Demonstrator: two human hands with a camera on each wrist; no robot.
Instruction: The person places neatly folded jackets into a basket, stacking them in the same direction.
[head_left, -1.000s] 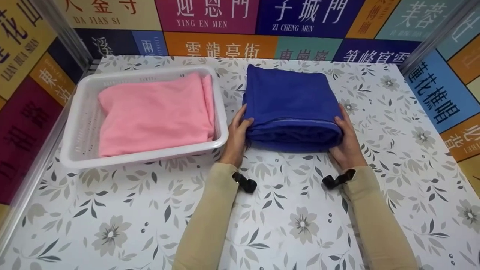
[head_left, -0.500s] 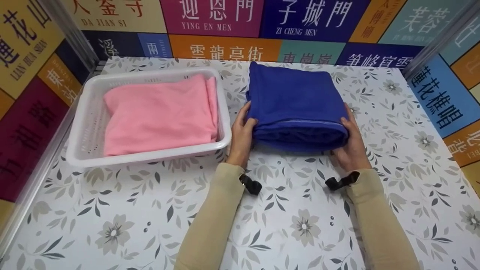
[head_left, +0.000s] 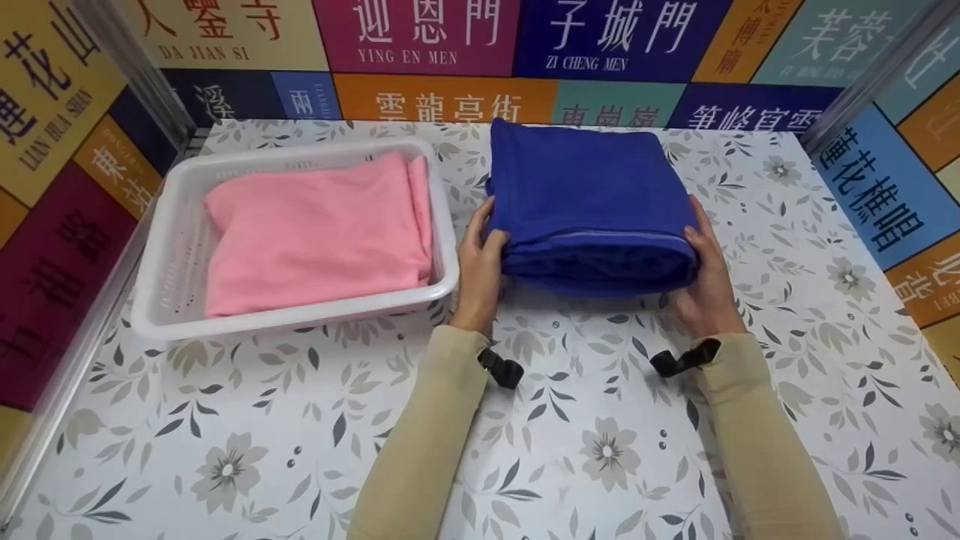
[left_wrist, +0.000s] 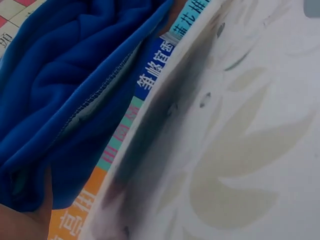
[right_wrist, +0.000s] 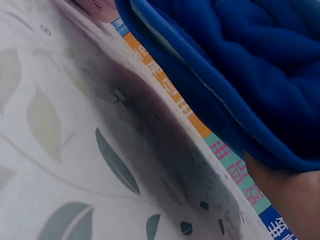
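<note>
A folded blue garment (head_left: 589,180), with a stitched hem and soft folds at its near end, is held up off the table between two hands. My left hand (head_left: 480,270) grips its left side, thumb on the near corner and fingers beneath. On the opposite side my right hand (head_left: 709,277) grips it the same way. Both wrist views show the blue cloth (left_wrist: 85,85) raised over the floral tabletop, with the wall showing in the gap below. Left of it, a folded pink cloth (head_left: 319,232) lies inside a white plastic basket (head_left: 296,322).
The basket stands close beside my left hand on the flower-patterned table (head_left: 315,450). Coloured wall panels (head_left: 442,97) with large characters enclose the table at the back and on both sides. A black wrist strap (head_left: 501,369) sits on each sleeve.
The blue garment and both hands have shifted slightly, with its near edge a little higher. The grip stays the same, and the pink cloth and basket keep their place.
</note>
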